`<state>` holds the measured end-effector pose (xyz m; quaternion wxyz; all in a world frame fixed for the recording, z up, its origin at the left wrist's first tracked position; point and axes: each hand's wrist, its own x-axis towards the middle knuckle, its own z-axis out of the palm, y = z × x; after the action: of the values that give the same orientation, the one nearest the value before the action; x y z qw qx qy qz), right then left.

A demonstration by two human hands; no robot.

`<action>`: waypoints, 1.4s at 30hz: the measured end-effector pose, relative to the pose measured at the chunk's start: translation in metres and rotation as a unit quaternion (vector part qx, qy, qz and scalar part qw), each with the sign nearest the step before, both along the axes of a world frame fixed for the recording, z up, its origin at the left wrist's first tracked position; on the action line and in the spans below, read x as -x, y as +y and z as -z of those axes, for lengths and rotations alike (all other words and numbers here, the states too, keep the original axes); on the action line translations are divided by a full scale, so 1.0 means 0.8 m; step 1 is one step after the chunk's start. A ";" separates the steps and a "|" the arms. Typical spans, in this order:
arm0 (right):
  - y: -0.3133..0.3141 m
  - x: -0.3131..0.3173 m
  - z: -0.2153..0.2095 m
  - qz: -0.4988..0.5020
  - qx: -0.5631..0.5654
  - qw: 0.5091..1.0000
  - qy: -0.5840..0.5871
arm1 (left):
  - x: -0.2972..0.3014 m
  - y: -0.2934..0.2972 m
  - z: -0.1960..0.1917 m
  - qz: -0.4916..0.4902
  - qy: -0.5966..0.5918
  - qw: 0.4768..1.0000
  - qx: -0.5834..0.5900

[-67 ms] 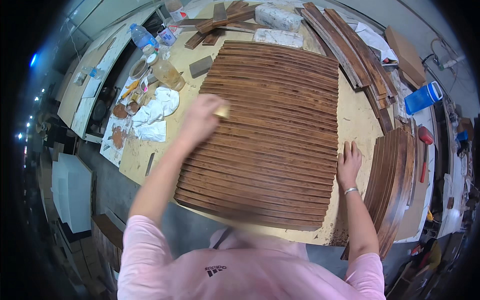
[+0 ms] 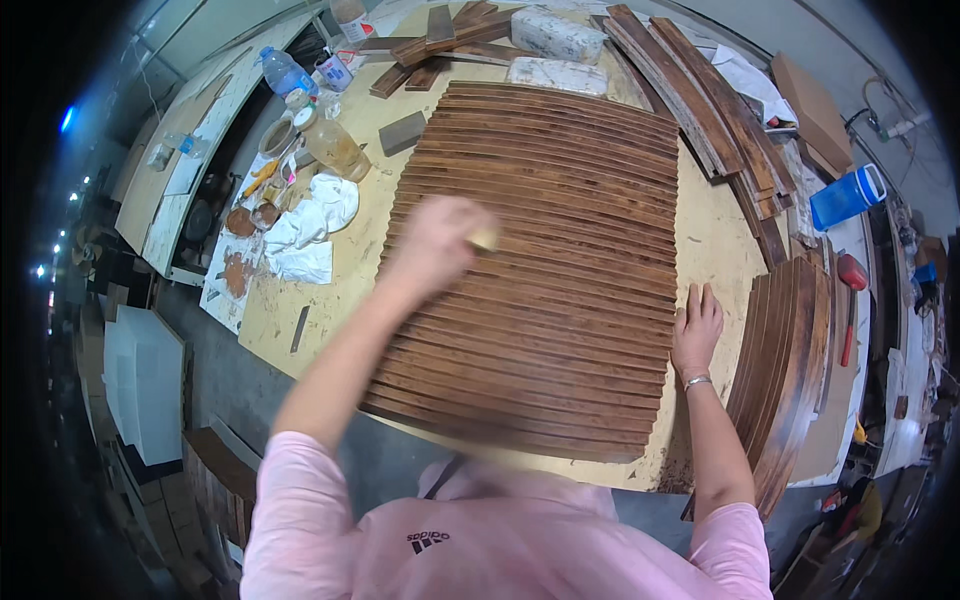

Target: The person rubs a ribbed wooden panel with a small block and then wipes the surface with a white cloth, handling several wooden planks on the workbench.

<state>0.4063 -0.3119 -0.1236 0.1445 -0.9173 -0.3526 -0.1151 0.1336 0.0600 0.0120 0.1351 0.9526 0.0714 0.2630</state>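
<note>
Dark brown wooden strips (image 2: 560, 290) lie side by side in a broad ribbed block in front of me. My left hand (image 2: 438, 245) is over their left half, blurred by motion, with its fingers closed on a small yellowish pad (image 2: 484, 240). The pad is at the strips' surface; whether it is sandpaper or sponge I cannot make out. Beside the right edge of the strips, my right hand (image 2: 698, 328) rests with fingers stretched out and the thumb side against the strip ends. It holds nothing.
White cloth (image 2: 310, 225), a jar of cloudy liquid (image 2: 335, 150) and a blue-tinted bottle (image 2: 285, 72) are at the left. A grey block (image 2: 402, 133) lies near the strips' far left corner. More strips (image 2: 770, 370), a red-headed mallet (image 2: 851, 285) and a blue jug (image 2: 843, 197) sit right.
My left hand has slid to the right along the strips with the pad. The strips have shifted very slightly to the right at their left side. My right hand stays almost in place.
</note>
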 end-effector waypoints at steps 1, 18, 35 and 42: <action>0.007 -0.001 -0.002 0.013 -0.002 0.999 0.030 | -0.029 -0.033 0.005 0.060 0.023 0.997 0.032; 0.007 0.001 -0.007 0.042 0.005 0.999 0.024 | 0.075 0.048 -0.006 -0.014 0.089 0.995 -0.033; 0.011 0.006 -0.021 0.055 -0.026 0.997 0.040 | -0.244 -0.089 0.036 0.165 0.085 0.982 0.020; 0.012 0.006 -0.020 0.066 -0.033 0.996 0.055 | -0.289 -0.107 0.002 0.141 0.006 0.989 0.044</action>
<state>0.4018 -0.3020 -0.1073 0.1861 -0.9382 -0.2792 -0.0854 0.3651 -0.0256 0.0102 0.2120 0.9478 -0.0512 0.2326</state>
